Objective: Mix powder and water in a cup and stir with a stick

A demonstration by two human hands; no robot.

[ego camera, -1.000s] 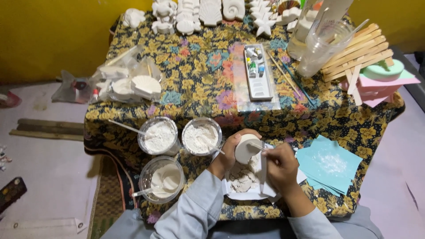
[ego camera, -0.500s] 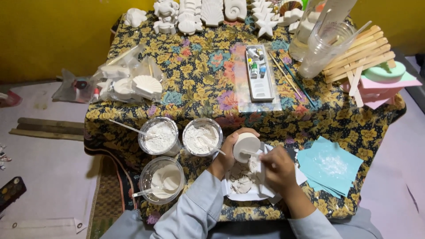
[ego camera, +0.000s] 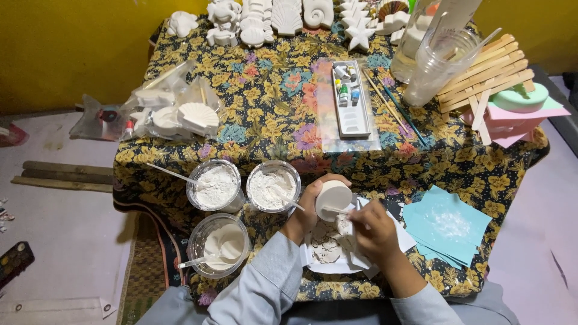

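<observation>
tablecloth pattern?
Floral: yellow, teal and pink flowers on a dark tablecloth; head view.

Right hand (ego camera: 374, 232) over part of the white tray (ego camera: 328, 265); top-row plaster casts (ego camera: 288, 13) edge-cropped

Three powder cups (ego camera: 241, 207) sit left of the plate (ego camera: 328, 253), paper squares (ego camera: 445, 225) right, paint tray (ego camera: 351, 99) behind

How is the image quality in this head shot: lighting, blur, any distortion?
Head view: even, warm light, no harsh glare; soft shadow left of the table; the left hand and right hand are slightly soft; the white cup is pale but readable; wide-angle bending shows at the edges.
</observation>
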